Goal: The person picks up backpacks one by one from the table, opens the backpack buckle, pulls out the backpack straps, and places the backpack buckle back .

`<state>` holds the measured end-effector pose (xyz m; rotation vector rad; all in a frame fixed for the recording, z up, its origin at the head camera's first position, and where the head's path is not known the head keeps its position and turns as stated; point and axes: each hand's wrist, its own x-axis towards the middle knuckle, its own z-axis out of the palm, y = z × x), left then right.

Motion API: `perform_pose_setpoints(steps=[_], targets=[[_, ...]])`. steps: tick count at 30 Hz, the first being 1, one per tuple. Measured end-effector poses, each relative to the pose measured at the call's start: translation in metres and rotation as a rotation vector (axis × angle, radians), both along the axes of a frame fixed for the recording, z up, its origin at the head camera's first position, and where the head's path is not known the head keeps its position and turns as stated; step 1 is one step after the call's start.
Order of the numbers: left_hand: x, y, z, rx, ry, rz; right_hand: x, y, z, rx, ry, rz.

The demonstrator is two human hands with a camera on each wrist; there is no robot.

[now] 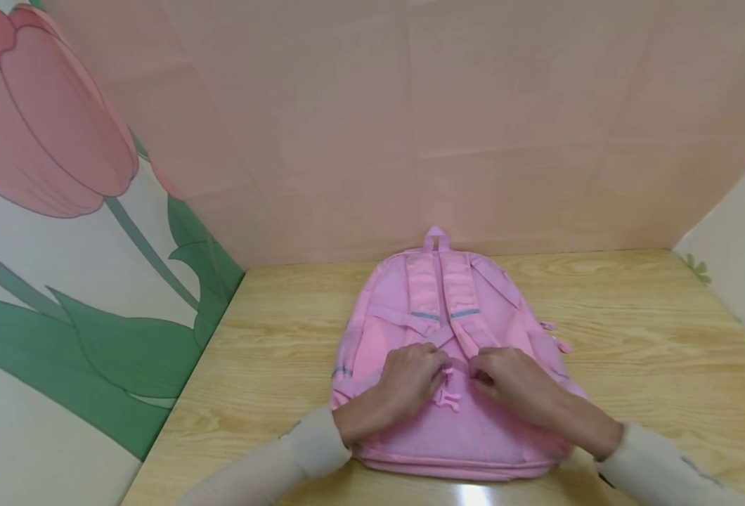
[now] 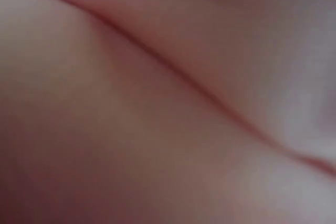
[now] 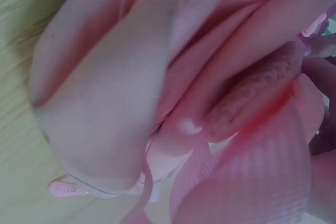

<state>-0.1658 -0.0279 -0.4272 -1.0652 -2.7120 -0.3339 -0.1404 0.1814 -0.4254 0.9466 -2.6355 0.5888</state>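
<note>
A pink backpack [image 1: 467,436] lies on the table with its two shoulder straps [image 1: 457,281] facing up. My left hand [image 1: 410,372] has its fingers curled at a pink strap just above a pink plastic buckle [image 1: 448,400], which hangs between the hands. Opposite it, my right hand [image 1: 514,379] grips a pink strap near the lower end of the right shoulder strap. In the right wrist view, wide pink webbing [image 3: 252,177] runs toward the fingers [image 3: 320,72] at the right edge. The left wrist view shows only blurred, close pinkish surfaces.
The wood-grain table [image 1: 271,337] extends on both sides of the backpack. Pink zipper pulls [image 1: 562,346] stick out at its right side. A pinkish backdrop [image 1: 410,126] stands behind, and a tulip-printed panel [image 1: 62,140] rises at the left.
</note>
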Motion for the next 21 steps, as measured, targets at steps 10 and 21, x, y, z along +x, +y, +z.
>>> perform_pose_setpoints(steps=[10, 21], targets=[[-0.001, 0.004, -0.002, -0.086, 0.043, -0.026, -0.001, -0.002, -0.006, 0.095, 0.079, -0.035], [-0.007, -0.009, 0.038, -0.194, -0.011, 0.065, -0.017, 0.009, 0.032, 0.054, -0.195, -0.102]])
